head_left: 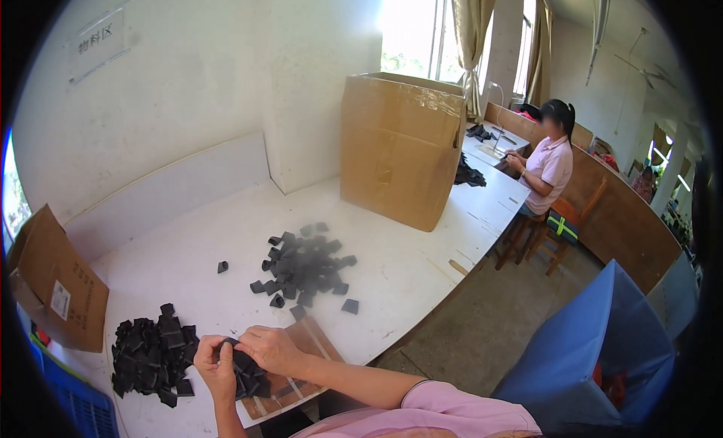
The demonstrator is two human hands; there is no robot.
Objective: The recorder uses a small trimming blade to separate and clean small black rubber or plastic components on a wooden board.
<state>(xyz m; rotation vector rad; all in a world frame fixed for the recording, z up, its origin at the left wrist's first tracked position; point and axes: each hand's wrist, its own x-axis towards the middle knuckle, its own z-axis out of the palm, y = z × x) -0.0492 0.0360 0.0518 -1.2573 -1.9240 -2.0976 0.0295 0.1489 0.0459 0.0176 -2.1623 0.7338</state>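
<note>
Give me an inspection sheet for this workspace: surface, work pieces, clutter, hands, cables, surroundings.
Surface: white table, brown board at its near edge.
Work pieces: small black pieces in a left pile, a middle pile and a near pile.
Clutter: large cardboard box, smaller carton.
Hands: left hand and right hand pinching a black piece.
Cables: thin white line beside the curtain, possibly a cord.
Surroundings: seated co-worker, blue fabric bin, blue basket.

On the white wall [188, 76], a rectangular sign [96, 39] is mounted, marked with one row of large dark characters. On the small brown carton [53, 257], lines of dark print [84, 291] are noted; beside them, a white label [61, 299] is affixed, its content illegible.
</note>
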